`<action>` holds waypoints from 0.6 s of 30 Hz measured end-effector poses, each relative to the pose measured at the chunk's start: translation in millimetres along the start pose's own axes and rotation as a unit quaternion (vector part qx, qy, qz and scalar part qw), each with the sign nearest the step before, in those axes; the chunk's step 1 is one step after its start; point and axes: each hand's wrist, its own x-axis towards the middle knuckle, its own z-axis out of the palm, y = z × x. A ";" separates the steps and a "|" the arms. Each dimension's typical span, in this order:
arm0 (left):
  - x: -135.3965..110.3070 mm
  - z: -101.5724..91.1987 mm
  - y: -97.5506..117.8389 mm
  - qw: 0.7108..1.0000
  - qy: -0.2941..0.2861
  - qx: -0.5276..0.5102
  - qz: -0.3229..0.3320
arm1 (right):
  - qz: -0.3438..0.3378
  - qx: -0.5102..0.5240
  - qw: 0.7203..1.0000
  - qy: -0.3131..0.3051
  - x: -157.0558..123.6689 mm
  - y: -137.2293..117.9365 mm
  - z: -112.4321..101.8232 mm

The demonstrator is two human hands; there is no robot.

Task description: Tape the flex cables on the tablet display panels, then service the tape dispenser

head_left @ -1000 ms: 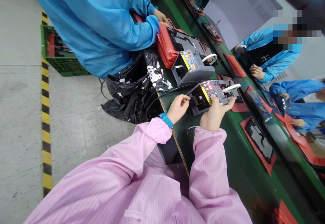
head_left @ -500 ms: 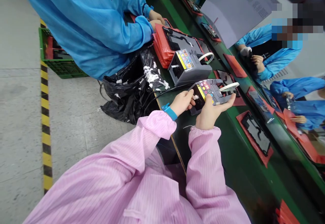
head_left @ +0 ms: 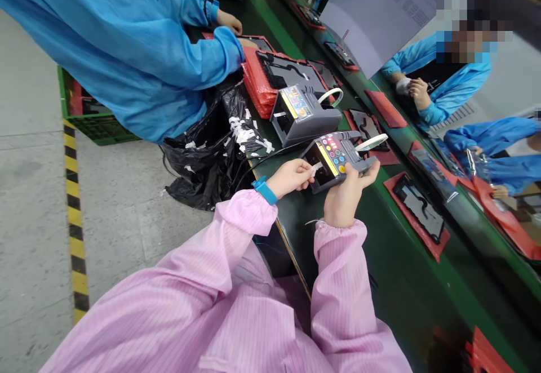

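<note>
A grey tape dispenser (head_left: 338, 156) with a lit red display and coloured buttons stands on the green bench, a roll of pale tape at its back. My left hand (head_left: 291, 178), with a blue wrist strap, pinches a short piece of whitish tape (head_left: 315, 168) in front of the dispenser's dark mouth. Whether the piece is cut free, I cannot tell. My right hand (head_left: 349, 192) grips the side of the same dispenser, thumb by the buttons and fingers at its rear. Just behind stands a second tape dispenser (head_left: 304, 114).
Red bubble-wrap pouches (head_left: 258, 88) are stacked beyond the dispensers, with a dark panel on top. A black plastic bag (head_left: 198, 164) dotted with tape scraps hangs at the bench edge. A co-worker's blue sleeve (head_left: 198, 69) is at the left. Another panel (head_left: 418, 207) lies right.
My left hand has drawn back slightly left from the dispenser's mouth, and the tape piece now shows between its fingertips. My right hand stays on the dispenser. The view has shifted a little.
</note>
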 end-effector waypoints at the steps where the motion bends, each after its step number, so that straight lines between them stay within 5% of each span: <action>1: -0.1 -4.5 -1.1 1.000 -0.007 0.011 0.000 | 0.005 -0.005 1.000 -0.001 -0.8 -0.9 0.2; 9: 1.6 -35.8 3.6 0.995 -0.018 0.095 -0.020 | -0.009 -0.015 1.000 -0.013 -3.9 0.6 1.7; 18: -4.2 -25.6 13.7 0.993 -0.026 0.113 0.024 | -0.075 -0.057 0.996 0.000 -7.8 -1.4 -1.4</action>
